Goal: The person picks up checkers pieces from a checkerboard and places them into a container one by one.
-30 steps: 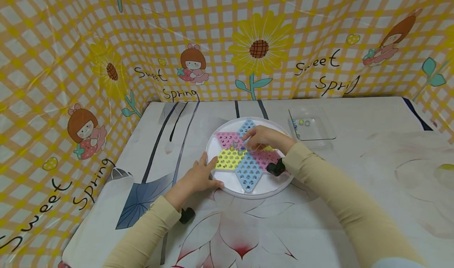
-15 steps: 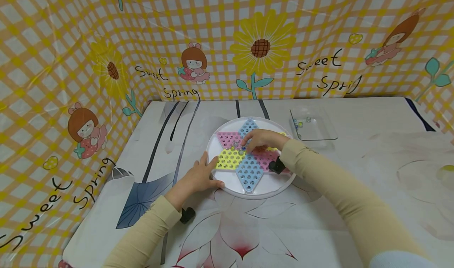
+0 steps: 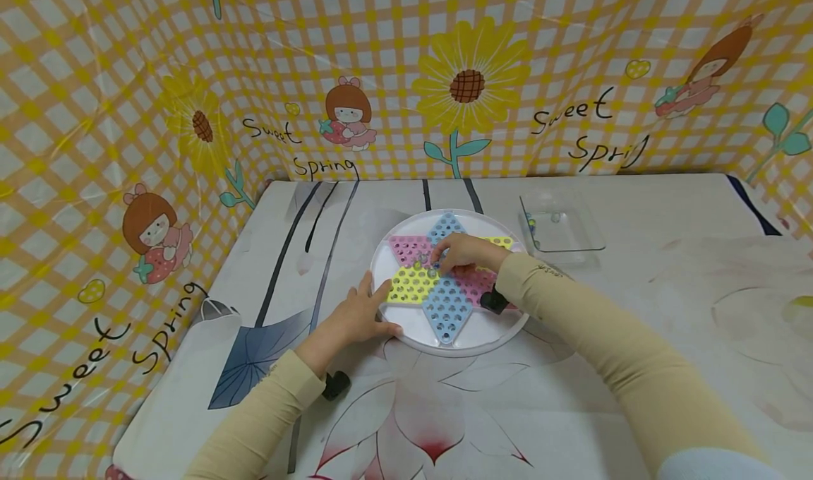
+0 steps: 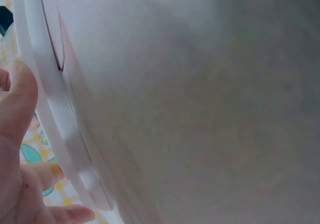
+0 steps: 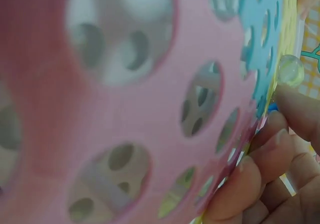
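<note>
White round board [image 3: 489,330] with perforated star [image 3: 447,300]

The board lies on the table [image 3: 635,289]. Left hand [image 3: 356,314]: fingers spread, touching the board. Right hand [image 3: 466,253]: fingers bent over the star, near a clear marble [image 5: 290,71]; any grip cannot be told.

The game board [image 3: 489,330] is smooth white plastic, and its perforated star panels [image 3: 447,312] are satin-finished plastic; the clear marble [image 5: 290,71] looks like polished glass. Near the far edge of the smooth, faintly shiny worktop [image 3: 667,208] lies a glossy transparent plastic tray [image 3: 571,236]. Behind that edge hangs a creased, plastic-looking sheet [image 3: 381,21]. The sleeves [image 3: 591,318] are matt cloth.
</note>
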